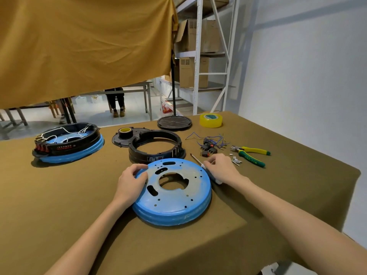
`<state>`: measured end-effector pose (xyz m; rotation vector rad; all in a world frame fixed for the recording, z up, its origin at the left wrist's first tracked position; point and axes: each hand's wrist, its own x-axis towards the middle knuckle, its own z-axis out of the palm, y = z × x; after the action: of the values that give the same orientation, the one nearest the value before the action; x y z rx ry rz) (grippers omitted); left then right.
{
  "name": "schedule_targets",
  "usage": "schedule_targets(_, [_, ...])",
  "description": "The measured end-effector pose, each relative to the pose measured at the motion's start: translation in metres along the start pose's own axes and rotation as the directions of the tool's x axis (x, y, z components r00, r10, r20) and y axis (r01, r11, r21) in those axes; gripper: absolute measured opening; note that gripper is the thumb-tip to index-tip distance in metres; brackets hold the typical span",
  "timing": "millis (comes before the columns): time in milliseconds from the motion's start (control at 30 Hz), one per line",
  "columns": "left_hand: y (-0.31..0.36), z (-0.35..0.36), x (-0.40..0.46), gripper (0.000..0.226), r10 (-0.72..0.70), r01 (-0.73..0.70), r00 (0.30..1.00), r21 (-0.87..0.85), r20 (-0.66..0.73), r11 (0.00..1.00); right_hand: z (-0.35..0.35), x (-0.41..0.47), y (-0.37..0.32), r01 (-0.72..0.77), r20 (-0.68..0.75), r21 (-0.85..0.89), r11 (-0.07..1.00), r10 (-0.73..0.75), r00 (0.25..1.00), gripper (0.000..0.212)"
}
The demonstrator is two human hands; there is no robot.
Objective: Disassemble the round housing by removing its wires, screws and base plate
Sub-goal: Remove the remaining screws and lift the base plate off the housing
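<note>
A blue round base plate point(178, 203) lies flat on the cloth-covered table in front of me, separate from the black ring housing point(156, 149) just behind it. My left hand point(132, 180) grips the plate's left rim. My right hand point(222, 168) holds a screwdriver point(195, 159) by its white handle at the plate's right edge, its shaft pointing away to the upper left. Loose blue wires and black switches point(210, 144) lie to the right, with a few small screws point(236, 160) beside them.
A second housing on a blue base, still wired point(67, 143), sits at the left. A black cover with a tape roll point(125, 135), a stand base point(174, 122), yellow tape point(211, 120) and green-yellow pliers point(252, 153) lie behind. The table edge runs close on the right.
</note>
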<state>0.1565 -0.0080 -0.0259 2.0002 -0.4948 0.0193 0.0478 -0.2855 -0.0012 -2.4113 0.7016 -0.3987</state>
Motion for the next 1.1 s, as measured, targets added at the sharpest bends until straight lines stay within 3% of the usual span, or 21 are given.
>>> schedule_targets(67, [-0.001,0.001,0.001,0.026,-0.004,0.004,1.000,-0.006,-0.003,1.000,-0.002,0.005,0.003,0.050,-0.088,-0.082,0.995,-0.057,0.995,0.023])
schedule_targets(167, [-0.003,0.001,0.002,0.025,0.006,-0.006,1.000,-0.002,-0.008,1.000,-0.018,0.016,0.017,0.006,-0.260,-0.417,0.909,-0.125,0.958,0.027])
schedule_targets(267, [-0.004,0.001,0.003,0.025,0.002,-0.002,1.000,-0.007,-0.007,1.000,-0.039,0.029,0.047,-0.253,-0.287,-0.562,0.788,0.101,0.952,0.041])
schedule_targets(333, [-0.005,0.002,0.004,0.025,0.003,-0.003,1.000,-0.004,-0.009,1.000,-0.047,0.034,0.066,-0.333,-0.263,-0.560,0.759,0.218,0.940,0.041])
schedule_targets(433, [-0.007,0.003,0.006,0.024,0.018,-0.018,1.000,-0.006,-0.005,1.000,-0.049,0.040,0.079,-0.296,-0.279,-0.565,0.770,0.160,0.947,0.030])
schedule_targets(600, [-0.009,0.003,0.007,0.024,0.036,-0.036,0.999,-0.006,0.002,0.999,-0.053,0.040,0.073,-0.290,-0.257,-0.395,0.872,0.198,0.946,0.027])
schedule_targets(833, [-0.010,0.003,0.008,0.024,0.033,-0.033,0.999,-0.001,0.002,0.999,-0.052,0.010,0.044,-0.151,-0.306,-0.354,0.923,0.038,0.951,0.018])
schedule_targets(1000, [-0.007,0.003,0.005,0.025,0.035,-0.035,0.999,-0.001,-0.001,0.999,-0.057,-0.024,0.011,-0.037,-0.150,-0.268,0.963,-0.003,0.989,0.020])
schedule_targets(1100, [-0.006,0.003,0.005,0.025,0.041,-0.041,0.999,0.001,0.001,0.999,-0.049,-0.034,-0.008,-0.062,-0.037,-0.281,0.958,0.054,0.998,0.014])
